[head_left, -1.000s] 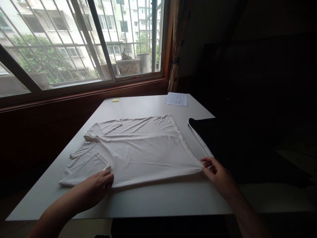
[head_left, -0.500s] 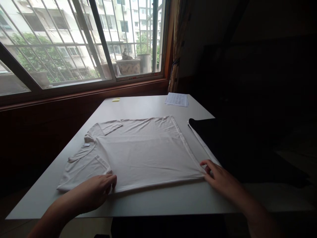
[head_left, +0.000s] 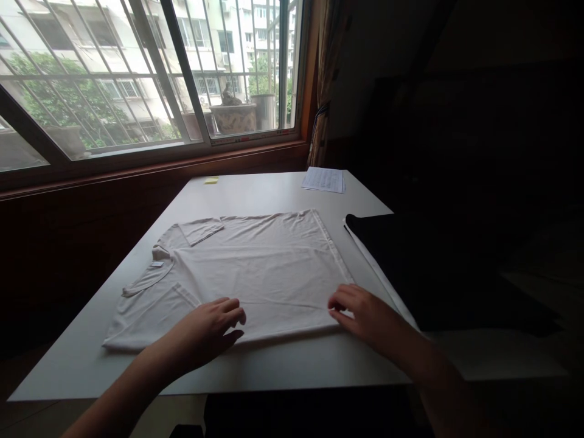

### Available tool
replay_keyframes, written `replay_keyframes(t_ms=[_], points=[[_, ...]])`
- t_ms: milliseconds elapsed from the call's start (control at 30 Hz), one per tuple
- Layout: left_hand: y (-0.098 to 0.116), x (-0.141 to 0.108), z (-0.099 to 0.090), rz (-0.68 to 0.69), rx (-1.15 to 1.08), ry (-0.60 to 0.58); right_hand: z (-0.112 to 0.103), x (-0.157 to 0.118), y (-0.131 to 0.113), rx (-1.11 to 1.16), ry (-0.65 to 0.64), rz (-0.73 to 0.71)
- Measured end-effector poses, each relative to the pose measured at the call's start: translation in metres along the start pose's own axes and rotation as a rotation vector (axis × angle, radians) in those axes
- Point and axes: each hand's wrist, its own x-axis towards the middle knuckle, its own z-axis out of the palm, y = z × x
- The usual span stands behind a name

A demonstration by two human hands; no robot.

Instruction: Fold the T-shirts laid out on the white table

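A white T-shirt (head_left: 264, 274) lies spread flat, its collar to the left and its hem to the right. The sleeve nearer me is turned in over the body, and light wrinkles run across the cloth. My left hand (head_left: 214, 328) is over the near edge, below that sleeve, with thumb and fingers apart and nothing between them. Over the near corner of the hem is my right hand (head_left: 356, 310), fingers curved and parted from the thumb, also holding nothing. Whether the fingertips touch the cloth I cannot tell.
The shirt rests on a white table (head_left: 255, 191). Dark cloth (head_left: 438, 274) with a pale edge covers the right side. Printed papers (head_left: 323, 180) and a yellow sticky note (head_left: 211, 180) lie at the far edge. A barred window (head_left: 137, 79) is behind.
My right hand has let go of the hem corner and moved left. My left hand has lifted off the near edge and shifted right, its fingers opening. The shirt lies much as before.
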Motion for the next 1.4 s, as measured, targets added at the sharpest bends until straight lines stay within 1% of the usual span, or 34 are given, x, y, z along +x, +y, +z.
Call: replay_keyframes(t_ms=[67, 100, 167, 267, 433, 600, 700, 833, 967, 1100, 1167, 1233, 1333, 1400], points=[[0.008, 0.009, 0.008, 0.011, 0.024, -0.028, 0.014, 0.007, -0.014, 0.029, -0.093, -0.110], [0.012, 0.012, 0.012, 0.011, 0.043, -0.046, 0.020, 0.009, -0.018, 0.022, -0.126, -0.137], [0.018, 0.015, 0.019, 0.003, 0.089, -0.085, 0.029, 0.011, -0.020, -0.016, -0.159, -0.159], [0.021, 0.015, 0.028, -0.012, 0.151, -0.117, 0.034, 0.010, -0.017, -0.066, -0.168, -0.171], [0.024, 0.008, 0.036, 0.009, 0.238, -0.080, 0.034, 0.003, -0.014, -0.105, -0.157, -0.192], [0.026, 0.001, 0.039, 0.084, 0.255, -0.031, 0.036, -0.008, -0.008, -0.114, -0.129, -0.265], [0.023, -0.002, 0.042, 0.111, 0.246, -0.020, 0.035, -0.019, -0.002, -0.041, -0.125, -0.290], [0.022, -0.008, 0.043, 0.139, 0.229, -0.016, 0.029, -0.036, 0.002, 0.097, -0.095, -0.261], [0.024, -0.013, 0.040, 0.146, 0.193, -0.035, 0.023, -0.051, 0.008, 0.213, -0.054, -0.254], [0.026, -0.013, 0.034, 0.164, 0.178, -0.026, 0.022, -0.058, 0.017, 0.251, -0.002, -0.275], [0.022, -0.010, 0.028, 0.170, 0.187, 0.013, 0.021, -0.059, 0.021, 0.240, 0.012, -0.289], [0.013, -0.004, 0.019, 0.155, 0.198, 0.089, 0.021, -0.054, 0.023, 0.193, 0.048, -0.293], [-0.014, 0.012, 0.004, 0.093, 0.227, 0.223, 0.019, -0.034, 0.024, 0.061, 0.171, -0.255], [-0.038, 0.027, -0.003, 0.038, 0.270, 0.275, 0.019, -0.008, 0.022, -0.021, 0.234, -0.213]])
